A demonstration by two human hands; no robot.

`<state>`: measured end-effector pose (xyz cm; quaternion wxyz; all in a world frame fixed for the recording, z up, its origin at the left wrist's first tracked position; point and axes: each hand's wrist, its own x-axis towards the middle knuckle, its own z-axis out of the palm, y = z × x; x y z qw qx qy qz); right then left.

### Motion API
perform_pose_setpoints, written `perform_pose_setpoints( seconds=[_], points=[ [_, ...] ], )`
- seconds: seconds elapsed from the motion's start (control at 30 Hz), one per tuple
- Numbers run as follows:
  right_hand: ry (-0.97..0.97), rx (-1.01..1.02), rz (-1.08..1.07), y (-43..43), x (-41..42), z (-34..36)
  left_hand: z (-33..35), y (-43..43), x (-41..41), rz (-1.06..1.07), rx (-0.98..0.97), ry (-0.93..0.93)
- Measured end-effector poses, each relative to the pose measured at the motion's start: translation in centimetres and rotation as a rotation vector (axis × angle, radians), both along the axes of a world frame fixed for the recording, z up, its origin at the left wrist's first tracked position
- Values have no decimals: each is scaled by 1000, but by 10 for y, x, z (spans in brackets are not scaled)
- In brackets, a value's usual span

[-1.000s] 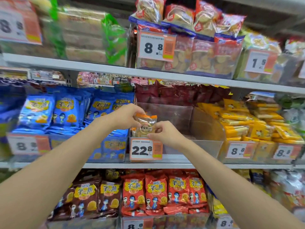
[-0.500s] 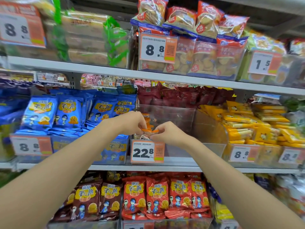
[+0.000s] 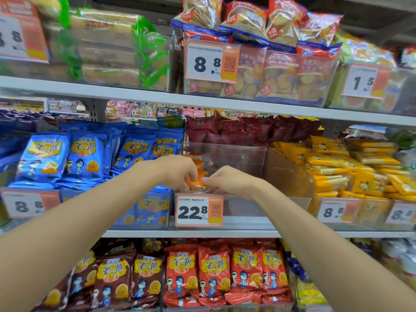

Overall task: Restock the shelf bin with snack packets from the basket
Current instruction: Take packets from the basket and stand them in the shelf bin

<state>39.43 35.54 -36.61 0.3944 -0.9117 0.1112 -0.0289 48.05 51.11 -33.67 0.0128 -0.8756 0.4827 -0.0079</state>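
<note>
Clear shelf bin [image 3: 243, 154] on middle shelf, orange stack [image 3: 199, 164] against its left wall; left hand [image 3: 177, 172] and right hand [image 3: 227, 180] meet over front-left corner; fingers of each pinch one end of snack packet [image 3: 195, 183]; packet near flat, long axis left-right, printed face not legible; risk: uneven release tips packet over low front lip above price tag [image 3: 199, 211], or knocks stack askew.
</note>
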Motion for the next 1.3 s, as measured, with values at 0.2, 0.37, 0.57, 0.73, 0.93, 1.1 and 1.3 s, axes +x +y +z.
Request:
perform_pose_setpoints(
  seconds=[0.2,0.37,0.57,0.73,0.93,1.1,1.3],
  points=[
    [-52,124,45,-9,-7,-2,5,-6,5,14,54,68],
    [-22,68,55,-4,1,-9,2,-13,6,17,187,77],
    [64,73,41,-7,1,-6,23,-12,2,85,89,369],
    [29,139,-109,-9,3,-1,22,12,3,-21,-169,123],
    [91,114,-78,2,16,-4,7,13,7,-40,-103,0],
    [170,69,-40,-13,9,3,1,12,12,-39,-82,-109],
    [146,3,-59,3,6,-2,-1,12,7,-46,-24,-145]
  ],
)
